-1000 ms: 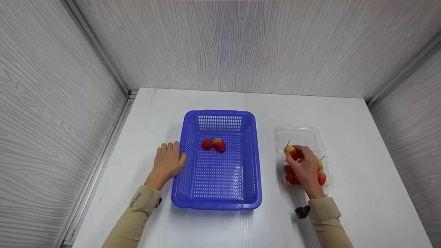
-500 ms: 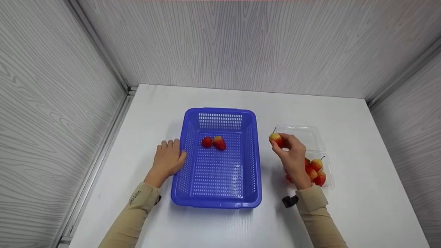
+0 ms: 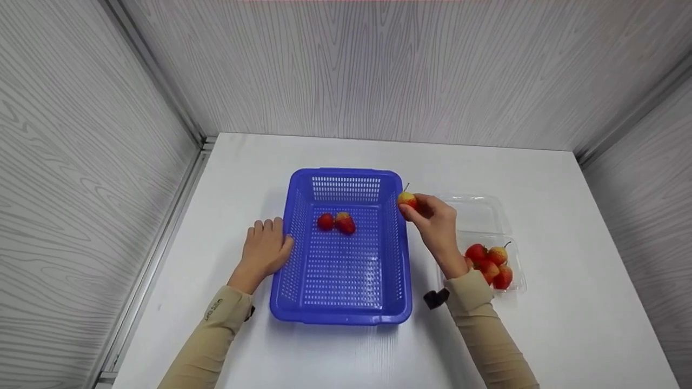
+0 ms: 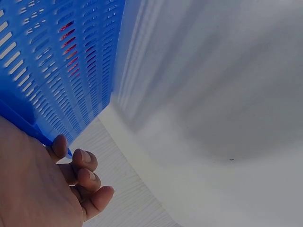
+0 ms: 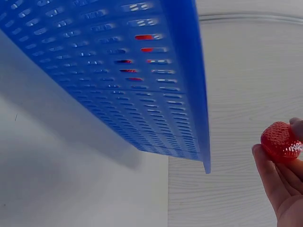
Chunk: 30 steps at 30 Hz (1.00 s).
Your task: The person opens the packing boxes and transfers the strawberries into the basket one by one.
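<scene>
My right hand (image 3: 438, 221) pinches a red strawberry with a yellowish top (image 3: 407, 200) by the right rim of a blue plastic basket (image 3: 354, 319). Its thin stem points up. The right wrist view has the dimpled strawberry (image 5: 280, 142) between thumb and fingers, beside the basket's wall (image 5: 109, 71). At the basket's left rim, my left hand (image 3: 263, 249) holds on, thumb over the edge and the other fingers outside. Two red fruits lie on the basket floor: a small round one (image 3: 325, 221) and a larger strawberry (image 3: 345, 223).
To the right, a clear plastic box (image 3: 516, 278) lies with its lid (image 3: 478, 213) folded back. Several red and yellow strawberries (image 3: 489, 267) fill it, partly behind the right wrist. Grey wood-grain panels (image 3: 346, 70) border the white table (image 3: 573, 216) on the back and sides.
My right hand has lifted the strawberry from the clear box and carried it left to the basket's right rim. My left hand stays at the left rim.
</scene>
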Motion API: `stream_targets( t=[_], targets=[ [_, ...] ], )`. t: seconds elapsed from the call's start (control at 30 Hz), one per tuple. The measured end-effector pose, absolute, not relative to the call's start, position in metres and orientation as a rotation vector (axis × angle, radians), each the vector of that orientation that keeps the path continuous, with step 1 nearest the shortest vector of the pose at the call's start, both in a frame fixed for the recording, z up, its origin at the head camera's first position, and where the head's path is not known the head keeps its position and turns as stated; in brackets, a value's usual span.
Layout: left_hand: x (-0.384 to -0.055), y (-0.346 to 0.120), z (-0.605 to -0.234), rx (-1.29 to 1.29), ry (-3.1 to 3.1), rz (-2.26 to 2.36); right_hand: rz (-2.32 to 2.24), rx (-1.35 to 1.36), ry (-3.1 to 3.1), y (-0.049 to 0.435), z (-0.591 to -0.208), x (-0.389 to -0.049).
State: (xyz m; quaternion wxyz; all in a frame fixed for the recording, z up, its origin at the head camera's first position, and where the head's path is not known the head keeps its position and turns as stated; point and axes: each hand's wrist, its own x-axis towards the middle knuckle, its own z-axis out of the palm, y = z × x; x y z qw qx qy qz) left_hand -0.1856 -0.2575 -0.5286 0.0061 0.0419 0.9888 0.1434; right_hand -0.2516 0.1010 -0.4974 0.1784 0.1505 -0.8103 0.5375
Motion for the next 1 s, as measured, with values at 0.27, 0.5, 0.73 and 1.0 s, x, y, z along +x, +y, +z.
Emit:
stream_targets(
  t=[0.27, 0.5, 0.73, 1.0],
  targets=[
    [-0.185, -0.257, -0.529, 0.126, 3.106, 0.424, 1.595, 0.332, -2.460, 0.080, -0.481, -0.265],
    [-0.185, -0.256, -0.530, 0.123, 3.111, 0.444, 1.552, 0.159, -2.654, 0.057, -0.474, -0.282],
    [-0.185, -0.258, -0.528, 0.117, 3.107, 0.462, 1.555, 0.134, -2.794, 0.032, -0.480, -0.293],
    [-0.185, -0.257, -0.527, 0.125, 3.105, 0.453, 1.437, 0.102, -2.914, 0.019, -0.500, -0.298]
  ],
)
